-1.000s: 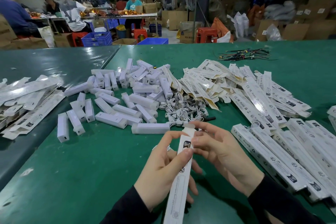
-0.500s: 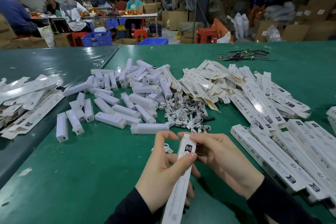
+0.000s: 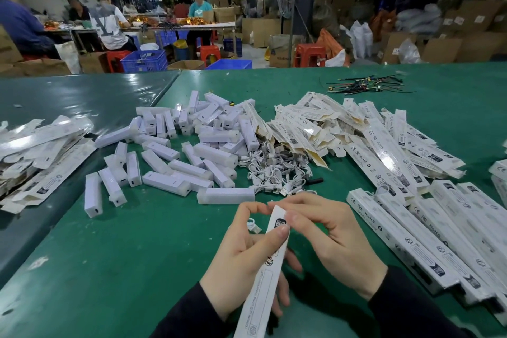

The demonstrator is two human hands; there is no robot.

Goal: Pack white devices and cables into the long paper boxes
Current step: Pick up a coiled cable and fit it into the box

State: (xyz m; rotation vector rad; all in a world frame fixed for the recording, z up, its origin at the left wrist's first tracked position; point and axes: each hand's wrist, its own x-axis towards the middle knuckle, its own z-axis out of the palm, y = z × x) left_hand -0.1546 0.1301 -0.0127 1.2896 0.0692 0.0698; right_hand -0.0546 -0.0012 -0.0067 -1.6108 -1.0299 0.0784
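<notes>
Where boxes (image 3: 450, 44) crowd walls, green table (image 3: 137, 255) spreads

Long paper box (image 3: 270, 269) cut off at bottom edge; contents hidden; far end covered by hands (image 3: 333, 244).

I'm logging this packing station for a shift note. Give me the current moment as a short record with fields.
held item: long paper box, upright and tilted, far end by the fingertips
left hand: grips the box's middle
right hand: fingers at the box's top end
white devices: loose pile, centre of green table
cables: white heap beside the devices
flat boxes: heap beyond the cables
filled boxes: row at right
</notes>
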